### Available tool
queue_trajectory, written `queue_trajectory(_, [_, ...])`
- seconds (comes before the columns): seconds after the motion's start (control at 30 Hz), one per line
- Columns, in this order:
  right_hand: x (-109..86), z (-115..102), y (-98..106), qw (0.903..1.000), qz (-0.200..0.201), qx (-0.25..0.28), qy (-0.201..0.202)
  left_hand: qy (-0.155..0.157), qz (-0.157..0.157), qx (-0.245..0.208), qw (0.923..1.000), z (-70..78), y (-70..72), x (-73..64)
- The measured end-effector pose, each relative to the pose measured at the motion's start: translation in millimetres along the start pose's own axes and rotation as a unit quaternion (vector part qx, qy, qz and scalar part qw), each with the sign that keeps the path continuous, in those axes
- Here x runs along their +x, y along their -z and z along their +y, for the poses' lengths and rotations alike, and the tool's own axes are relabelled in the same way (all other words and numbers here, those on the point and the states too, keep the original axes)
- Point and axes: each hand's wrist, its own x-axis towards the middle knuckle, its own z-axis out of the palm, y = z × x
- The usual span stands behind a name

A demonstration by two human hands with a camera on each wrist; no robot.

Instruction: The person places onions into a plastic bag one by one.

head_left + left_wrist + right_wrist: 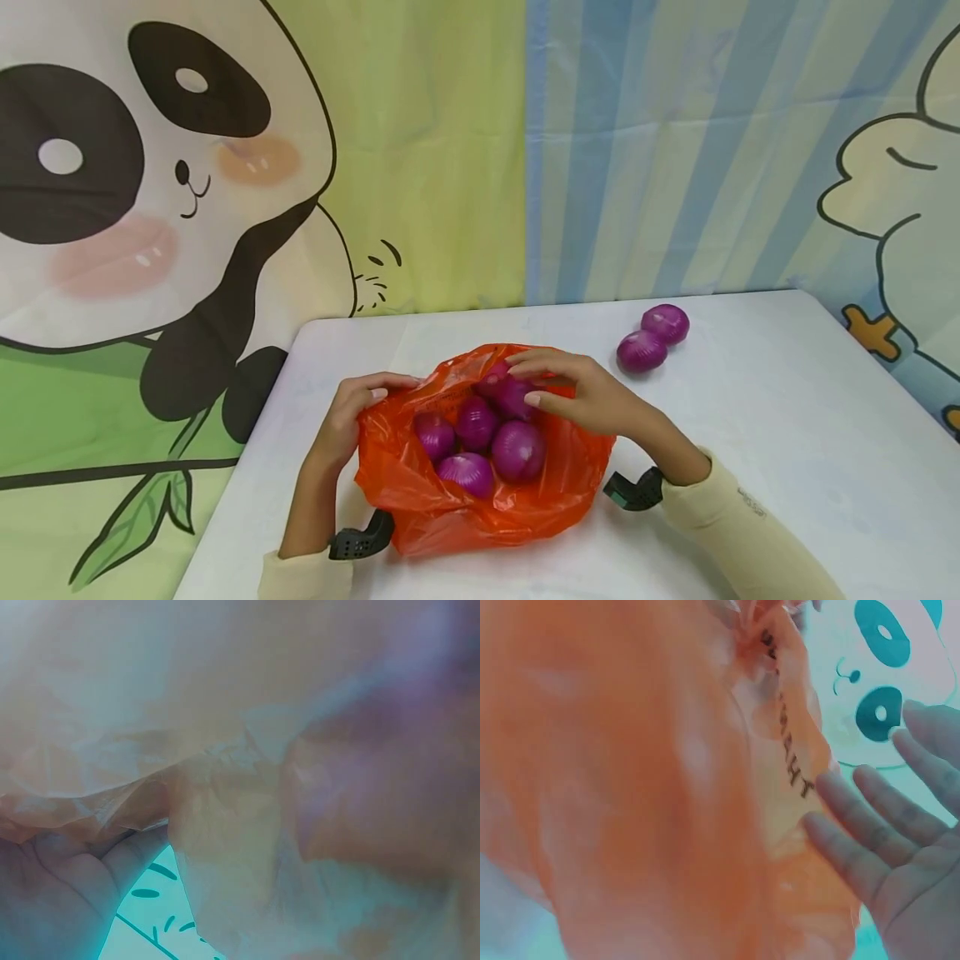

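An orange-red plastic bag [510, 525] stands open on the white table, holding several purple onions [518, 451]. At its left rim my left hand [348, 417] grips the film between thumb and fingers. In the left wrist view the bag film [225, 825] covers most of the picture, over part of the left hand [60, 892]. My right hand [588, 392] reaches over the bag's right rim, its loosely bent fingers just above an upper onion [512, 398]. The right wrist view shows this hand [900, 862] with spread fingers beside the bag [652, 795].
Two more purple onions [642, 352] lie together on the table [765, 433] at the back right. Behind the table hangs a printed cloth [450, 167] with a panda. Each wrist carries a black camera mount [636, 490].
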Motion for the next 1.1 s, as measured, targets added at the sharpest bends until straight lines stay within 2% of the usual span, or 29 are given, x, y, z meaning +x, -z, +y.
queue_trajectory(0.1, [-3.8,-6.1,9.3,0.9989,0.04,0.02,-0.013,0.001,-0.001,-0.001,1.0,-0.3,-0.1,-0.6])
queue_trajectory(0.33, [-18.2,6.4,34.7,0.9928,0.115,-0.013,-0.03,0.003,-0.001,-0.003,1.0,-1.3,0.5,-1.5])
queue_trajectory(0.5, [-33.5,22.9,54.5,0.983,0.149,-0.06,-0.088,-0.001,-0.005,-0.003,1.0,-0.4,0.0,-0.2])
queue_trajectory(0.7, [-57.7,57.8,80.5,0.9608,0.172,-0.121,-0.181,-0.001,-0.005,0.004,1.0,-0.8,0.6,-1.3])
queue_trajectory(0.8, [-67.3,77.6,91.2,0.9519,0.175,-0.138,-0.211,-0.003,-0.005,0.006,1.0,-1.3,1.2,-1.3])
queue_trajectory(0.93, [-77.4,94.5,99.3,0.9469,0.182,-0.13,-0.231,-0.001,-0.005,0.005,1.0,-1.6,1.2,-1.2])
queue_trajectory(1.1, [-85.9,105.0,103.6,0.9427,0.193,-0.116,-0.246,0.001,-0.006,0.002,1.0,-2.8,0.5,-0.2])
